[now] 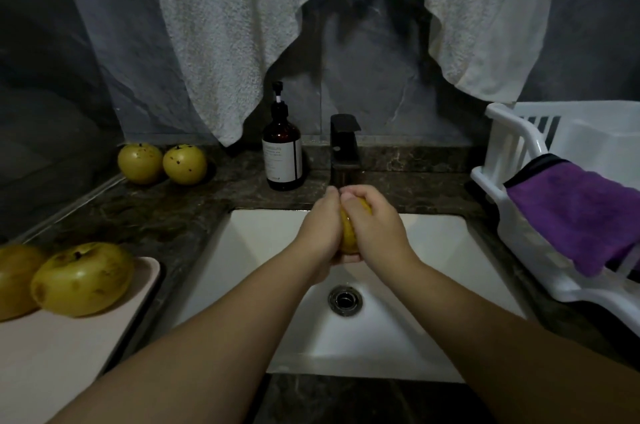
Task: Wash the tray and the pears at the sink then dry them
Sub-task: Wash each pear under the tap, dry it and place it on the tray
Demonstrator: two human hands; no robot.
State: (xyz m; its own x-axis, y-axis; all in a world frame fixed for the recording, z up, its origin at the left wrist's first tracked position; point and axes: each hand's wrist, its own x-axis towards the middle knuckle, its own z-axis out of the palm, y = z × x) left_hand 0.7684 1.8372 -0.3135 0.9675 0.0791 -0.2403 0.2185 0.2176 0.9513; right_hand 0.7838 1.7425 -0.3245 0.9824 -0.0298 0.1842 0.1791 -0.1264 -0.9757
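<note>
The tray (69,347), pale pink and flat with rounded corners, lies nearest on the dark stone counter (180,215) at the left, carrying two yellow-green pears: one (81,279) in full view, one (15,279) cut off by the frame edge. It looks stiff and light, and would probably be easiest to lift by its long edges once the fruit is off.

Farther in, over the white sink (433,250) and just beyond its drain (344,300), both hands enclose a third pear (347,233). The left hand (320,226) cups it from the left and beneath, the right hand (375,226) wraps over it from the right, fingers of both curled round the fruit so only a yellow strip shows. A wet pear is likely firm, fairly heavy and slippery, so the two-handed wrap round its widest part suits it; pressing hard could bruise it.

Just behind stands the black faucet (344,143); whether water runs I cannot tell. An amber pump bottle (282,155) stands beside it, two more pears (140,163) (184,164) sit at the back left, and a purple cloth (575,212) drapes over a white dish rack (519,153) at the right. A white towel (242,25) hangs behind.
</note>
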